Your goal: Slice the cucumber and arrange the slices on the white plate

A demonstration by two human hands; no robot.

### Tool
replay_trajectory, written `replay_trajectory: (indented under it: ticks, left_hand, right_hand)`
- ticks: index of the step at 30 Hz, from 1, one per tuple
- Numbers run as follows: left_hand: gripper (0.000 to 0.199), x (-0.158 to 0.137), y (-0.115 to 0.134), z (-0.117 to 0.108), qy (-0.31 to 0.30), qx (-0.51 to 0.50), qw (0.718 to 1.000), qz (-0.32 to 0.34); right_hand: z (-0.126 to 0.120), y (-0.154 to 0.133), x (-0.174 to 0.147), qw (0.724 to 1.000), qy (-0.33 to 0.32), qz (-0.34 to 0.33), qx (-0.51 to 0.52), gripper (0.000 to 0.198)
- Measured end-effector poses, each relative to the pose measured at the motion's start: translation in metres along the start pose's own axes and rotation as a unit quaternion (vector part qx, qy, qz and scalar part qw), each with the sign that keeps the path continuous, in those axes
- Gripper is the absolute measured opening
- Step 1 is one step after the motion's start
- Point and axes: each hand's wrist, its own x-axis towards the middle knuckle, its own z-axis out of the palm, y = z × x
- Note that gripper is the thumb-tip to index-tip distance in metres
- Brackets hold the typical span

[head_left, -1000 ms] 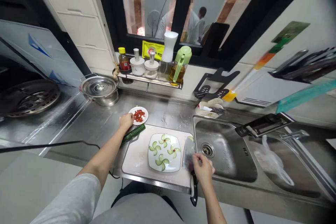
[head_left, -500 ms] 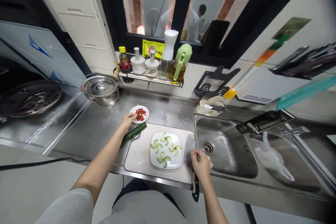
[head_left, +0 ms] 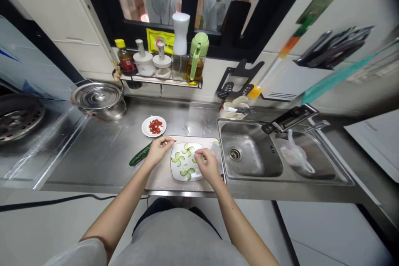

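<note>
Over the near side of the counter (head_left: 102, 145), the white plate (head_left: 188, 161) sits on the board (head_left: 158, 181), with cucumber slices (head_left: 187, 171) fanned on it like pinwheels. The left hand (head_left: 158, 149) holds a red bit (head_left: 175, 141) just off the plate's upper left rim; more red pieces (head_left: 155, 126) lie in the dish (head_left: 145, 128) beyond the board.

The bit is tiny and pinched by its end, so a slight roll of the fingertips could drop it among the slices. These look loose, and a brushing knuckle or a low wrist might spread a pinwheel. The knife (head_left: 222, 177), mostly hidden beside the right wrist, could nick it if that arm swung outward. The cucumber (head_left: 139, 157), round and close by the left wrist, might roll if bumped.

The left grip is clamped on the bit, thumb against forefinger, palm down. The right hand (head_left: 208, 167) bends in above the plate's right edge, thumb and forefinger curled near each other; whether they meet or hold anything I cannot tell. Both forearms slant inward.
</note>
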Motion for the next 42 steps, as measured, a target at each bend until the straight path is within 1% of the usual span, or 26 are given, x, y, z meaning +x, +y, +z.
replay_trajectory:
  ticks: [2, 5, 12, 19, 26, 30, 33, 36, 39, 42]
  left_hand:
    - [0.030, -0.012, 0.002, 0.009, -0.016, 0.015, 1.000, 0.014]
    - [0.027, -0.028, -0.001, 0.022, -0.038, 0.014, 0.999, 0.013]
    - [0.025, -0.055, -0.017, 0.042, -0.072, 0.017, 0.997, -0.007]
    - [0.027, -0.066, -0.027, 0.049, -0.103, 0.027, 0.994, -0.028]
    - [0.028, -0.069, -0.029, 0.052, -0.102, 0.044, 0.993, -0.033]
    - [0.028, -0.070, -0.031, 0.052, -0.089, 0.056, 0.994, -0.035]
    - [0.029, -0.070, -0.035, 0.047, -0.056, 0.108, 0.992, -0.038]
    - [0.024, -0.070, -0.041, 0.043, -0.039, 0.201, 0.978, -0.026]
    - [0.018, -0.072, -0.047, 0.046, -0.056, 0.286, 0.956, -0.018]
    - [0.016, -0.076, -0.048, 0.054, -0.079, 0.338, 0.938, -0.023]
  right_hand:
    - [0.004, -0.010, -0.001, 1.000, -0.013, -0.019, 0.014, 0.014]
    - [0.007, -0.017, -0.004, 0.999, -0.027, -0.035, 0.017, 0.012]
    - [0.013, -0.009, -0.019, 0.999, -0.051, -0.015, -0.004, 0.008]
    - [0.014, -0.001, -0.031, 0.995, -0.088, 0.008, -0.035, 0.010]
    - [0.014, 0.004, -0.033, 0.990, -0.132, 0.003, -0.045, 0.012]
    - [0.015, 0.010, -0.034, 0.987, -0.150, 0.021, -0.049, 0.013]
    - [0.018, 0.017, -0.034, 0.980, -0.172, 0.050, -0.085, 0.013]
    - [0.024, 0.022, -0.036, 0.967, -0.201, 0.074, -0.136, 0.014]
    - [0.031, 0.025, -0.037, 0.954, -0.223, 0.092, -0.178, 0.015]
    - [0.036, 0.025, -0.038, 0.943, -0.238, 0.107, -0.205, 0.016]
